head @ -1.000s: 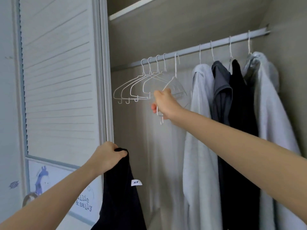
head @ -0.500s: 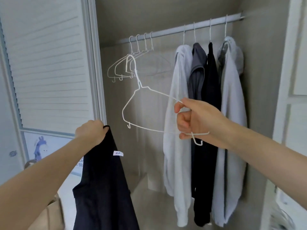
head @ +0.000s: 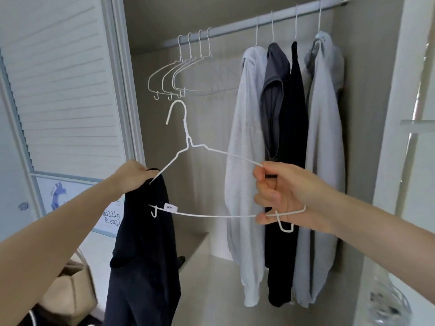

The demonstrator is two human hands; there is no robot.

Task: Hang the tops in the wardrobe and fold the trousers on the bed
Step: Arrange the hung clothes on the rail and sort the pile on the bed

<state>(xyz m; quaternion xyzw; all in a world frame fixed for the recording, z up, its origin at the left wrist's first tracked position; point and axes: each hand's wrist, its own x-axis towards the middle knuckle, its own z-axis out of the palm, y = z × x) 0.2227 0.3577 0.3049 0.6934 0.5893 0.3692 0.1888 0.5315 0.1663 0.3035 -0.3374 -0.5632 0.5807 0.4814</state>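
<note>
On rail: four empty hangers, four tops.

A white wire hanger is gripped at its right end by the right hand, with its hook pointing up. A black top is held bunched at its upper edge by the left hand, and the hanger's left shoulder is seen just at that hand. A small white label is shown on the top. On the wardrobe rail, four empty hangers are hung to the left, and four tops to the right.
</note>
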